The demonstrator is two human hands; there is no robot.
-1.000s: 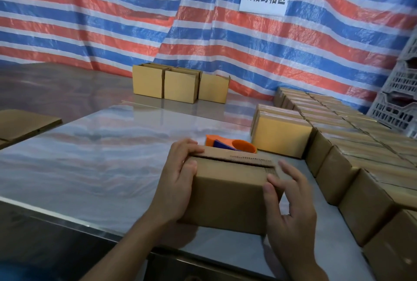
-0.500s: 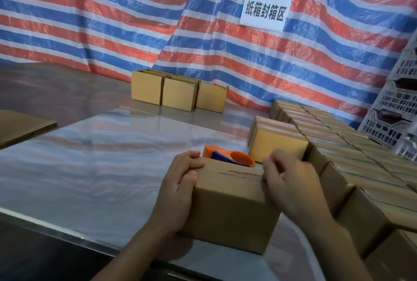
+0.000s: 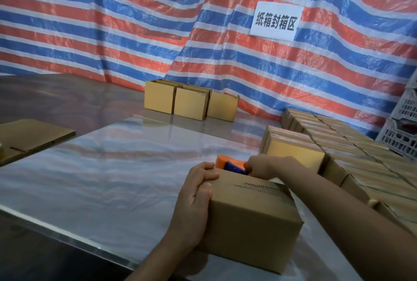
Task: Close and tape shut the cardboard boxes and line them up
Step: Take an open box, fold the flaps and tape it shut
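A closed brown cardboard box stands on the shiny metal table right in front of me. My left hand grips its left end, fingers curled over the top edge. My right hand reaches past the box's far side and closes on the orange and blue tape dispenser, which lies just behind the box. Rows of closed boxes are lined up on the right. Three open boxes stand at the back of the table.
Flattened cardboard lies at the table's left edge. White plastic crates are stacked at the far right. A striped tarp with a white paper sign hangs behind the table. The table's front edge runs close to me.
My right hand left the box's right end and moved up and back to the tape dispenser behind it. My left hand has kept its hold on the box.
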